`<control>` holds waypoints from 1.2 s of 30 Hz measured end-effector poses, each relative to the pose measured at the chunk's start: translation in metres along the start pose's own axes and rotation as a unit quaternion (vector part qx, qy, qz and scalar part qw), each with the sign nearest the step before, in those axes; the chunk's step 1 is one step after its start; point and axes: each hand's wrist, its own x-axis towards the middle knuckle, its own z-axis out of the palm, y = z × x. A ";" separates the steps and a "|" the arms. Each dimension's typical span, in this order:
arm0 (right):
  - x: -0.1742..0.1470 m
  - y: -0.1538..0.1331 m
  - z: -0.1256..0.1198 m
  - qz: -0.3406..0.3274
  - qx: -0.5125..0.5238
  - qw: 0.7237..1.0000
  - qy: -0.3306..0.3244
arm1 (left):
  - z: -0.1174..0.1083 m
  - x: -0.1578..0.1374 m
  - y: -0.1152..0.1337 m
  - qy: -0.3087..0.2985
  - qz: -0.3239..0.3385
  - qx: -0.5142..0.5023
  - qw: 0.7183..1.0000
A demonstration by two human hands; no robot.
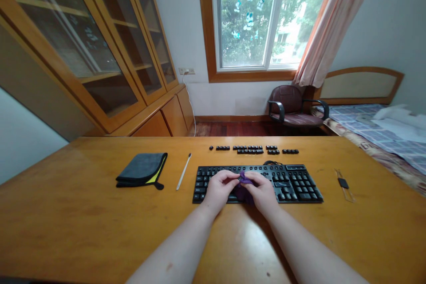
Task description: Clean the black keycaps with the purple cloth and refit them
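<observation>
Over the middle of a black keyboard, my two hands meet at a bunched purple cloth. My right hand pinches the cloth between thumb and fingers. The fingers of my left hand are pinched together against the cloth's edge; whatever is between them is too small or hidden to name. Part of the cloth hangs down over the keys. Along the keyboard's back row, small key positions stand without caps. Behind the keyboard, several loose black keycaps lie in groups on the table.
A folded grey cloth with yellow lining and a white toothbrush lie left on the wooden table. At right lies a wire keycap puller with a black grip. Beyond are a chair, a bed and a glass-fronted cabinet.
</observation>
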 end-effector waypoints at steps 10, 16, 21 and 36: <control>0.001 -0.004 -0.003 0.008 -0.030 1.000 -0.001 | 0.002 -0.003 0.002 0.006 -0.011 0.018 1.000; 0.001 -0.007 -0.002 0.024 -0.016 1.000 -0.010 | 0.005 -0.003 -0.008 0.000 -0.014 -0.040 0.999; -0.001 -0.006 -0.001 0.027 0.024 0.999 -0.015 | 0.004 -0.002 -0.007 -0.011 -0.021 -0.062 0.998; -0.002 -0.001 0.001 0.010 -0.021 0.999 -0.021 | 0.001 -0.002 -0.010 -0.006 0.025 0.046 0.999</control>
